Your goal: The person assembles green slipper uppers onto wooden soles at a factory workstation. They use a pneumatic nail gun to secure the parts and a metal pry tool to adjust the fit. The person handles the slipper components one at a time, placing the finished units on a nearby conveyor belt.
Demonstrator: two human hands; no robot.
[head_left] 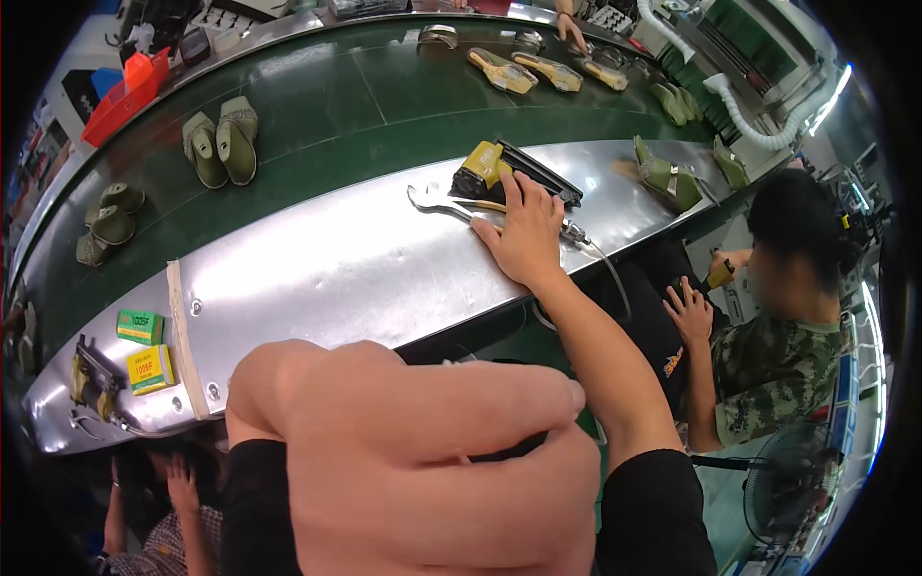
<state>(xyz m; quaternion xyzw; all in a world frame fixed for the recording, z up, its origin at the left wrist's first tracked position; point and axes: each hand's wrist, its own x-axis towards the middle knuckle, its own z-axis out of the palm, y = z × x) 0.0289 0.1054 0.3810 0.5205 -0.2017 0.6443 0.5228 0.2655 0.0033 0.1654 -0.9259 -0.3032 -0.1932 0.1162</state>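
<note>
A yellow-and-black air staple gun (480,171) lies on the metal ledge, its dark magazine pointing right. My right hand (526,228) rests over its handle, fingers stretched out and slightly apart, thumb on the near side. A silver open-ended wrench (427,200) lies by the thumb, partly against the gun. An air hose (607,257) runs off from the coupling beside my wrist. My left hand (432,461) is raised close to the camera, large in view, with its fingers curled closed. Whatever it may hold is hidden.
Green shoes (221,144) and yellow-soled sandals (547,69) stand on the green conveyor belt (346,115). A second staple gun (94,379) and green and yellow boxes (150,370) lie at left. A co-worker (778,365) sits at right, near a fan (792,485). Another person's hand (571,34) reaches in at the far side.
</note>
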